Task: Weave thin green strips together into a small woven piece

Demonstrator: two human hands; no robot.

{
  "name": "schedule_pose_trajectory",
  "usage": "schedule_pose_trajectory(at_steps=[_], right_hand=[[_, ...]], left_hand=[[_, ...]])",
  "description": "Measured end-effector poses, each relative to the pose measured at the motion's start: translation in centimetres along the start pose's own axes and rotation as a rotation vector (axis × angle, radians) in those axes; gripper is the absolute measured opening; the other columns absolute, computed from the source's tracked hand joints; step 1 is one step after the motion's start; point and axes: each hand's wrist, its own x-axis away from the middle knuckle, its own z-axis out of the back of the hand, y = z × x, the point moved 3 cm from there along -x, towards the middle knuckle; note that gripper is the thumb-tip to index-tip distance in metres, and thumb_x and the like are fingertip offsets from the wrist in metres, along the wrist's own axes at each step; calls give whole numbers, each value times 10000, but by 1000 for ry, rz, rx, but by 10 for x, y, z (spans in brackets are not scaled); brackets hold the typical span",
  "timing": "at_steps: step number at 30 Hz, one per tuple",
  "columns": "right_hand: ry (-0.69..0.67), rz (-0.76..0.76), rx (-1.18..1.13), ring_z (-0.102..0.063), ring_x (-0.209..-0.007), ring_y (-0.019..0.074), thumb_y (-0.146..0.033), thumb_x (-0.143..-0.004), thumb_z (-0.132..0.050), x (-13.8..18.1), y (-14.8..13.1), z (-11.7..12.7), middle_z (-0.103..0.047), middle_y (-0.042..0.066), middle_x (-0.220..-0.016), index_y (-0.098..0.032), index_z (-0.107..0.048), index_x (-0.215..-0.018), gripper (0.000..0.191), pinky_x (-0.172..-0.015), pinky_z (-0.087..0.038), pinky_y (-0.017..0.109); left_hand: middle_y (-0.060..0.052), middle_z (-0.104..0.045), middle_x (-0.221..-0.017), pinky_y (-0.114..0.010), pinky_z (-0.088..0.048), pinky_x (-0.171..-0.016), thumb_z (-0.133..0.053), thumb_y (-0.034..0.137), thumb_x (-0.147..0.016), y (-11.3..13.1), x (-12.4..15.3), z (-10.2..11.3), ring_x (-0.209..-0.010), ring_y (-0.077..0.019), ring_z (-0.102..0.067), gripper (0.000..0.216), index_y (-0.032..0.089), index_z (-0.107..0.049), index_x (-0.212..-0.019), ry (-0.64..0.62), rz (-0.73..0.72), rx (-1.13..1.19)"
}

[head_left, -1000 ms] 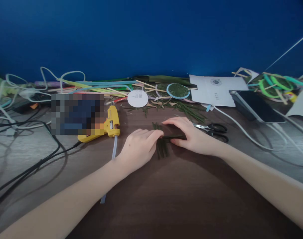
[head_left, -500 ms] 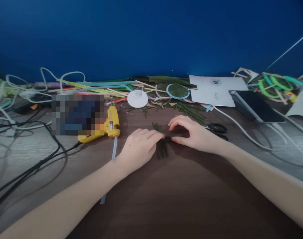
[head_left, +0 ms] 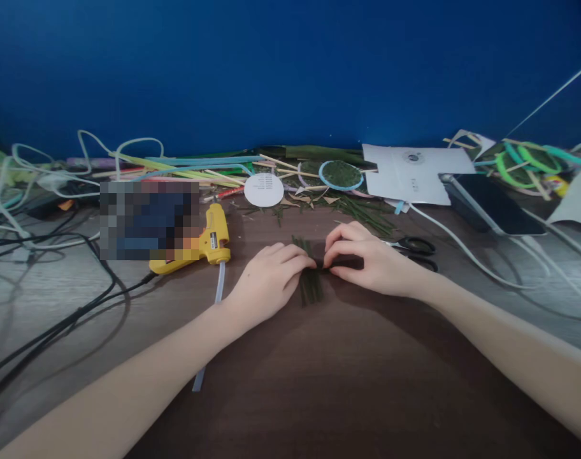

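Observation:
A small bundle of narrow dark green strips [head_left: 311, 290], like cut leaf or grass, lies side by side on the brown table. My left hand [head_left: 277, 275] curls over the strips from the left, with its thumb and fingertips closed on them. From the right, my right hand [head_left: 367, 258] pinches the end of a dark strip that crosses the others, thumb and fingers together. The fingertips of both hands almost meet. Part of the strips is hidden under my left fingers. Scissors with black handles [head_left: 417, 245] lie just behind my right hand, partly covered by it.
A yellow glue gun [head_left: 217, 233] with a clear glue stick lies left, beside a blurred-out patch. A white paper disc [head_left: 264, 190], a blue-rimmed green round [head_left: 341, 175], white paper [head_left: 415, 182] and a phone [head_left: 495, 204] line the back. Cables run along both sides.
My right thumb and fingers have closed from a loose curve into a pinch on the crossing strip. My left hand has stayed nearly in place.

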Motion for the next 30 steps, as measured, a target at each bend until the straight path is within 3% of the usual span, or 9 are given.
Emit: schedule_pose_trajectory(at_steps=[6, 11, 16, 30], right_hand=[[-34, 21, 5, -446, -989, 228, -228, -776, -578, 1, -5, 1, -518, 61, -979, -225, -584, -828, 52, -885, -367, 422], [-55, 52, 54, -435, -987, 241, -384, -690, -690, 1, -13, -3, -531, 65, -982, -210, -558, -853, 271, -865, -362, 423], [9, 94, 37, -470, -916, 196, -246, -808, -580, 0, -13, -5, -561, 53, -903, -199, -580, -806, 47, -843, -375, 370], [88, 98, -43, -538, -835, 179, -170, -827, -532, -1, -12, -10, -644, 33, -825, -192, -583, -797, 63, -782, -411, 363]], left_hand=[[-24, -629, -997, -315, -427, -809, -465, 104, -844, -1, 0, -1, -872, -173, -534, 208, 181, -607, -976, -12, 0, -5], [-34, -621, -998, -328, -418, -797, -438, 109, -854, -1, 1, -1, -887, -183, -527, 222, 180, -608, -978, -30, -2, -5], [-32, -611, -1001, -328, -404, -799, -437, 104, -854, -1, 0, 0, -897, -180, -514, 225, 179, -597, -992, -45, 0, 8], [-41, -595, -1003, -331, -396, -804, -430, 98, -852, -1, -1, -1, -914, -187, -510, 213, 174, -593, -965, -40, 11, 19]])
